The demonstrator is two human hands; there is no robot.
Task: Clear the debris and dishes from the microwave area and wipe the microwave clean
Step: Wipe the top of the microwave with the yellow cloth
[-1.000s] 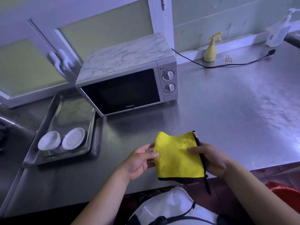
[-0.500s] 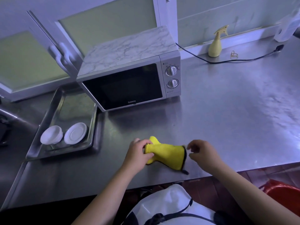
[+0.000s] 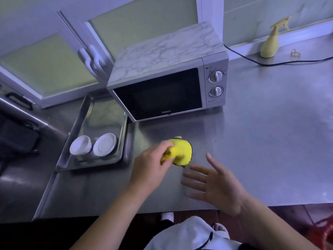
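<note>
Microwave stands at the far middle of the steel counter, door closed. My left hand grips a bunched yellow cloth low over the counter, near side of the microwave. My right hand hovers just right of the cloth, fingers spread, holding nothing. Left of the microwave, a metal tray holds a white bowl and a white saucer.

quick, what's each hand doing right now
Left hand: closed, gripping the bunched yellow cloth.
Right hand: open, fingers spread, holding nothing.
</note>
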